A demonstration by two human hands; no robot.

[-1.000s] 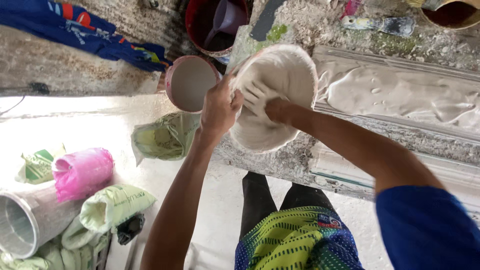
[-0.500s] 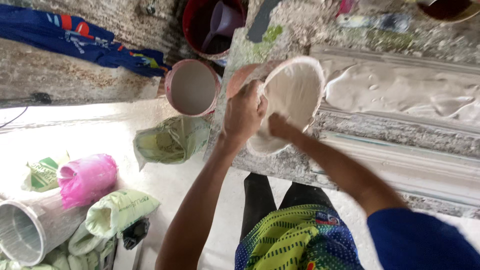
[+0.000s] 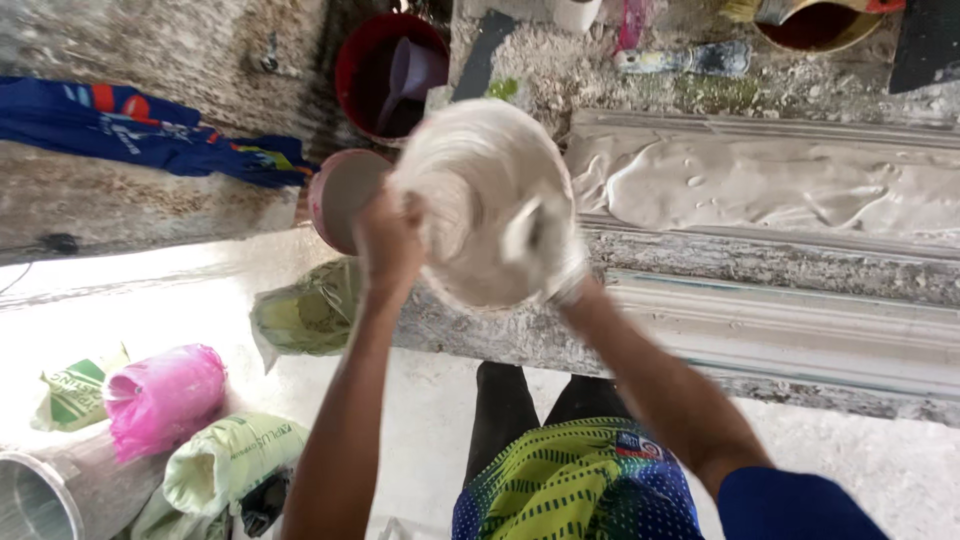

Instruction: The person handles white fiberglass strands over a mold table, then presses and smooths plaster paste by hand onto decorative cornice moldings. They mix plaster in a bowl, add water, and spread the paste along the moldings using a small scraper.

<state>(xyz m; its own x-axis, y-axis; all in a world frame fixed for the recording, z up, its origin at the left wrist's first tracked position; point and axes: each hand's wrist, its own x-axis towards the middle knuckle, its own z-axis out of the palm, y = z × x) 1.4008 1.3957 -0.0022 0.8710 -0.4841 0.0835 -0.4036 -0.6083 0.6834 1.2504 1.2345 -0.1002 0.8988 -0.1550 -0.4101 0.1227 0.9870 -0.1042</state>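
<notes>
Round plaster-caked bowl: left hand grips rim, right hand inside.

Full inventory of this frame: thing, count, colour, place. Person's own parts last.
bowl: 1, white, plaster-coated, held up over the bench edge, centre
long mould: 1, grey, filled with wet white plaster, on the bench, right
moulding strip: 1, whitish, along the near bench edge, right
red bucket: 1, top centre, holds a pale purple cup
pink basin: 1, left of the bowl
scraper: 1, plaster-smeared, bench top
blue cloth: 1, upper left
green sacks: several, lower left floor
pink bag: 1, lower left
metal pipe: 1, grey, bottom left corner
left hand: grips the bowl's left rim
right hand: white with plaster, inside the bowl
</notes>
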